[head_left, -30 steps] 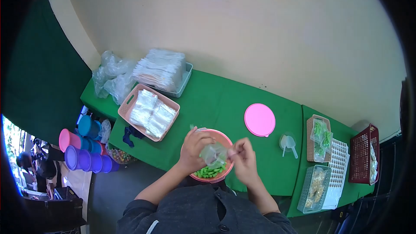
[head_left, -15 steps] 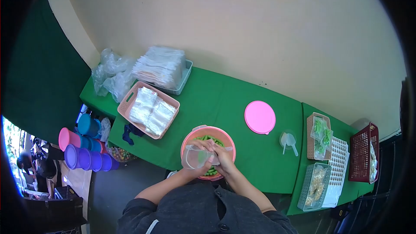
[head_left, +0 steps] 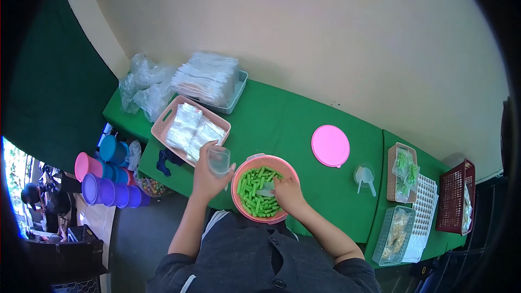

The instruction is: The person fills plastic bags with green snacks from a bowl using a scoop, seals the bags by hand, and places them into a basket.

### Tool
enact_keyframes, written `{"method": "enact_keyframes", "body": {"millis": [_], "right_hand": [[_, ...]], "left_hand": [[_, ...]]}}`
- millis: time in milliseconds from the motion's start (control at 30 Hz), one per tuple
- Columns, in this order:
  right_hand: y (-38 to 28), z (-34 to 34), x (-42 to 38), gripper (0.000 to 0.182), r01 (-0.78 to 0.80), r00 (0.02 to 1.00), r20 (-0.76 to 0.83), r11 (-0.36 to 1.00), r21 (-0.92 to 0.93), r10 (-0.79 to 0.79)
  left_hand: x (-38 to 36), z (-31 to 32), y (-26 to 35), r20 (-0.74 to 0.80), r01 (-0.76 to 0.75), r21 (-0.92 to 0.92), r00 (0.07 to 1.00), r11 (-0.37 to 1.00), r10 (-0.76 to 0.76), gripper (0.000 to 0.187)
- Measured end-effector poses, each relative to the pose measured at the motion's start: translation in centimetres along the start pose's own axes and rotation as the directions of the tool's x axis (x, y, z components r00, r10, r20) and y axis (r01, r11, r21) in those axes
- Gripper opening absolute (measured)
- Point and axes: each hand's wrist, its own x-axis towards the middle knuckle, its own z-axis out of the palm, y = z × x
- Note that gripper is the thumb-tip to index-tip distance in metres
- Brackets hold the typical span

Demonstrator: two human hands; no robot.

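Observation:
A round pink tub (head_left: 293,176) stands at the table's front edge, holding many short green sticks (head_left: 253,185). To its left, my left hand (head_left: 205,176) grips a clear plastic cup (head_left: 219,161), its mouth facing up toward me. My right hand (head_left: 288,194) reaches into the tub, fingers closed on a translucent scoop-like piece (head_left: 266,189) that lies among the sticks. The handle of that piece is hidden under the fingers. Just beyond my left hand sits a pink basket (head_left: 158,129) with stacked clear plastic bags (head_left: 190,130).
A pink lid (head_left: 330,146) and a cup with a white scoop (head_left: 366,178) lie right of the tub. Farther right are baskets of packed bags (head_left: 403,171) and a dark red basket (head_left: 453,198). A bag stack (head_left: 209,78) stands at the back left; colored tubs (head_left: 111,190) are beside the table.
My hands have parted from over the tub. My left hand moved left and up with the cup; my right hand went down among the green sticks.

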Motion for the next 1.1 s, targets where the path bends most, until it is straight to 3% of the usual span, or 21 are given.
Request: {"method": "enact_keyframes", "body": {"millis": [33,167,233,367,433,467,533,600,667,767,833,967,1100], "right_hand": [[-0.4,-1.0,0.0,0.037,0.007,0.999,0.038,0.999,0.031,-0.008],[-0.4,-2.9,0.3,0.037,0.065,0.997,-0.030,0.997,-0.034,-0.066],[-1.4,-6.2,0.9,0.034,0.059,0.996,-0.042,0.962,-0.267,-0.073],[-1.6,-7.0,1.5,0.019,0.088,0.987,-0.089,0.924,-0.372,-0.130],[-1.3,-6.1,2.0,0.007,0.239,0.970,0.167,0.825,-0.513,-0.177],[-0.6,-5.0,2.3,0.007,0.237,0.970,0.168,0.826,-0.512,-0.174],[0.9,-2.3,3.1,0.006,0.261,0.940,0.294,0.919,-0.295,-0.172],[1.6,-1.3,4.4,0.008,0.262,0.932,0.318,0.929,-0.262,-0.174],[2.0,-1.1,5.1,0.011,0.265,0.922,0.344,0.936,-0.230,-0.177],[2.3,-1.7,5.2,0.010,0.163,0.915,0.394,0.970,-0.182,-0.080],[2.7,-2.6,4.7,0.011,0.248,0.807,0.573,0.962,-0.111,-0.142],[2.6,-1.6,2.8,0.012,0.191,0.865,0.485,0.978,-0.085,-0.127],[1.0,4.4,0.3,0.017,0.174,0.862,0.506,0.960,-0.217,-0.041]], "left_hand": [[-0.5,0.5,-1.1,0.040,0.081,-0.007,0.996,0.997,-0.080,0.073],[-2.2,2.6,-3.7,0.104,0.040,0.151,0.993,0.988,-0.056,0.074],[-2.9,3.8,-4.9,0.121,0.055,0.122,0.990,0.991,-0.069,0.072],[-2.8,4.4,-6.1,0.117,0.099,0.069,0.987,0.993,-0.107,0.069],[-2.6,4.3,-5.8,0.110,0.068,0.103,0.991,0.992,-0.080,0.069],[-2.5,4.2,-5.7,0.099,0.040,0.141,0.994,0.989,-0.055,0.068],[-2.8,4.8,-6.3,0.109,0.041,0.131,0.992,0.990,-0.055,0.064],[-3.2,5.5,-6.8,0.120,0.041,0.121,0.991,0.992,-0.055,0.060],[-3.8,6.0,-7.0,0.115,0.175,-0.019,0.978,0.984,-0.171,0.053],[-4.1,6.1,-7.2,0.091,0.194,-0.029,0.977,0.981,-0.191,0.053],[-4.2,6.1,-7.0,0.089,0.220,-0.062,0.973,0.973,-0.214,0.053],[-4.2,6.3,-6.9,0.077,0.244,-0.149,0.969,0.958,-0.234,0.053],[-4.3,6.3,-7.3,0.095,0.249,-0.151,0.967,0.957,-0.237,0.052]]}}
